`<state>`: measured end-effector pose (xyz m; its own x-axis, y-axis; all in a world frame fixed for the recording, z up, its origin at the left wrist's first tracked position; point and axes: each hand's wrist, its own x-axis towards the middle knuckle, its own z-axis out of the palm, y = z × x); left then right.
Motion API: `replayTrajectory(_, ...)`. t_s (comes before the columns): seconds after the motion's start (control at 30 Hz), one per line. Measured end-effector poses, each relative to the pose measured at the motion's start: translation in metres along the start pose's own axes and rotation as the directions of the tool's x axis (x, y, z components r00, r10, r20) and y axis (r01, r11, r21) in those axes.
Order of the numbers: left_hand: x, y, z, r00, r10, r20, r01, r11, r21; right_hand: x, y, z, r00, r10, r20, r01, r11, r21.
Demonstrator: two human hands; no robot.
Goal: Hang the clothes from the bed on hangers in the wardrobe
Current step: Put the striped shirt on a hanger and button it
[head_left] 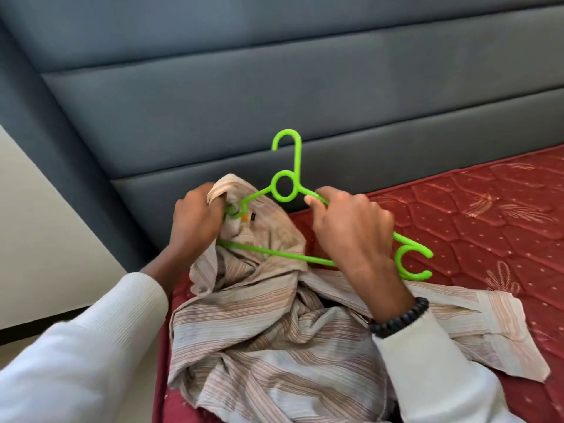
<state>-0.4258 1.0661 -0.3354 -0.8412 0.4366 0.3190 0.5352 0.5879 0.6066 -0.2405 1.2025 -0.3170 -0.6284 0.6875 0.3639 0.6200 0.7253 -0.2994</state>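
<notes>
Your sleeves: white ribbed knit sleeves [76,340] cover both your forearms, coming in from the lower edge of the view; the right one ends just below your wrist.
Your wristband: a black beaded bracelet [399,317] circles your right wrist, just above the cuff.
The garment: the beige shirt with thin brown stripes [259,334] lies crumpled on the bed right in front of you, between your arms, with one flat panel spread out to the right; its collar end is lifted up toward the hanger.
Your left hand: your left hand [195,221] has its fingers curled round a bunch of the shirt's collar fabric, pulling it over the left shoulder of the hanger; a small dark label with an orange tab shows just beside it.
Your right hand: your right hand [351,230] grips the right arm of the hanger, fingers wrapped round the bar and thumb lying along it.
The hanger: the bright green plastic hanger [285,186] is held above the shirt, hook pointing up and away from you, its left end inside the collar, its right end with a C-shaped notch sticking out free.
The bed: the dark red quilted mattress [476,215] with a pale leaf pattern lies under the shirt and stretches off to your right.
The headboard: a grey padded headboard with horizontal panels [274,87] rises behind the mattress.
The floor: a pale floor [39,215] shows at the left.
</notes>
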Motion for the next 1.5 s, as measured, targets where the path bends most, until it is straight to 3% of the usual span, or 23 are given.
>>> replayTrajectory(0.17, 0.013, 0.019, -0.019, 0.998, -0.009, 0.068, 0.0, 0.99, 0.141, 0.002, 0.003, -0.012, 0.994, 0.042, -0.103, -0.046, 0.998, -0.034)
replayTrajectory(0.37, -0.017, 0.073, -0.003, 0.983, 0.178, 0.054, -0.178, 0.984, 0.001, -0.015, -0.022, 0.025, 0.999, -0.034, -0.032, 0.036, 0.997, 0.068)
replayTrajectory(0.47, -0.024, 0.082, 0.005, 0.949, 0.279, 0.147, -0.275, 0.96, -0.045, -0.019, -0.02, 0.042, 0.999, 0.0, 0.039, -0.009, 0.972, 0.234)
replayTrajectory(0.57, -0.012, 0.072, -0.003, 0.898, 0.31, 0.313, -0.338, 0.94, 0.038, -0.012, -0.011, 0.051, 0.994, 0.018, 0.107, -0.058, 0.923, 0.381)
replayTrajectory(0.63, 0.002, 0.06, -0.018, 0.887, 0.34, 0.314, -0.392, 0.912, 0.12, -0.005, -0.004, 0.057, 0.998, 0.007, 0.06, -0.029, 0.924, 0.382)
replayTrajectory(0.67, 0.01, 0.052, -0.025, 0.893, 0.357, 0.274, -0.423, 0.874, 0.238, -0.003, -0.001, 0.059, 0.999, 0.014, 0.031, -0.025, 0.919, 0.394)
replayTrajectory(0.73, 0.021, 0.038, -0.036, 0.892, 0.384, 0.24, -0.452, 0.748, 0.486, -0.001, 0.002, 0.066, 0.999, 0.043, 0.007, -0.041, 0.881, 0.471)
replayTrajectory(0.77, 0.025, 0.032, -0.037, 0.887, 0.366, 0.281, -0.461, 0.714, 0.526, 0.0, 0.003, 0.071, 0.999, 0.052, 0.007, -0.048, 0.855, 0.516)
replayTrajectory(0.83, 0.03, 0.023, -0.037, 0.867, 0.313, 0.389, -0.477, 0.748, 0.462, 0.005, 0.006, 0.078, 0.999, 0.016, 0.032, -0.032, 0.78, 0.626)
replayTrajectory(0.9, 0.033, 0.014, -0.038, 0.846, 0.34, 0.412, -0.498, 0.781, 0.378, 0.006, 0.008, 0.081, 0.986, -0.11, 0.129, -0.031, 0.633, 0.774)
replayTrajectory(0.97, 0.029, 0.004, -0.043, 0.843, 0.374, 0.387, -0.511, 0.782, 0.357, 0.007, 0.008, 0.08, 0.911, -0.242, 0.333, -0.201, 0.444, 0.873)
replayTrajectory(1.07, 0.017, -0.015, -0.052, 0.859, 0.346, 0.379, -0.462, 0.842, 0.278, 0.012, 0.025, 0.078, 0.755, -0.331, 0.566, -0.519, 0.226, 0.824)
replayTrajectory(1.23, -0.007, -0.039, -0.082, 0.919, 0.285, 0.272, -0.314, 0.947, 0.071, -0.01, 0.035, 0.091, 0.716, -0.279, 0.64, -0.65, 0.066, 0.757)
replayTrajectory(1.27, -0.01, -0.04, -0.088, 0.921, 0.295, 0.254, -0.316, 0.948, 0.045, -0.016, 0.023, 0.1, 0.667, -0.28, 0.69, -0.688, 0.123, 0.715)
replayTrajectory(1.33, -0.017, -0.04, -0.099, 0.915, 0.329, 0.233, -0.344, 0.939, 0.023, -0.026, -0.015, 0.115, 0.547, -0.251, 0.799, -0.717, 0.353, 0.602)
replayTrajectory(1.37, -0.02, -0.04, -0.105, 0.909, 0.347, 0.231, -0.363, 0.932, 0.026, -0.031, -0.037, 0.121, 0.547, -0.223, 0.807, -0.701, 0.404, 0.587)
replayTrajectory(1.4, -0.023, -0.04, -0.109, 0.899, 0.369, 0.237, -0.388, 0.921, 0.037, -0.034, -0.052, 0.126, 0.597, -0.194, 0.779, -0.675, 0.404, 0.618)
replayTrajectory(1.5, -0.03, -0.046, -0.125, 0.897, 0.375, 0.235, -0.408, 0.906, 0.115, -0.04, -0.07, 0.132, 0.769, -0.127, 0.626, -0.571, 0.302, 0.763)
